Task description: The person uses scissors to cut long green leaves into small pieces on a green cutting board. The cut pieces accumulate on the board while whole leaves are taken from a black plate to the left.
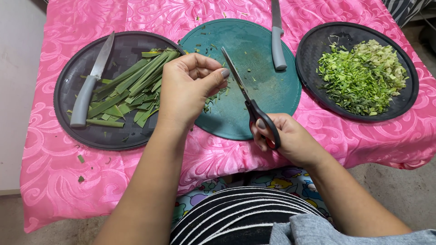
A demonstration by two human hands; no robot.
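Our right hand point(290, 140) is closed around the black handles of the scissors point(249, 100), fingers through the loops, and the blades look pressed together or nearly so. The scissors run on a long slant: handles near us at the table's front edge, tips pointing away and to the left, ending just beside our left thumb. Our left hand point(188, 88) is curled with thumb and fingertips pinched together over the left part of the teal cutting board point(268, 90); a few green shreds show below it, though we cannot tell just what it is pinching.

Nearest to us are a striped garment and a patterned cloth on the lap, then the front edge of the pink tablecloth point(136, 168) with a few green scraps on it at the left.

Further out, the round teal board sits in the middle, speckled with small cut bits. To its left a dark round tray point(72, 131) holds a heap of long green leaf strips point(131, 90), lying mostly on a slant from near-left to far-right (some overlap the tray's right rim), and a grey-handled knife point(91, 84) with its handle toward us and blade pointing away. To the right, a second dark tray point(313, 50) holds a pile of finely chopped greens point(361, 75). At the far edge, another grey-handled knife point(277, 38) lies across the board's top, handle toward us.
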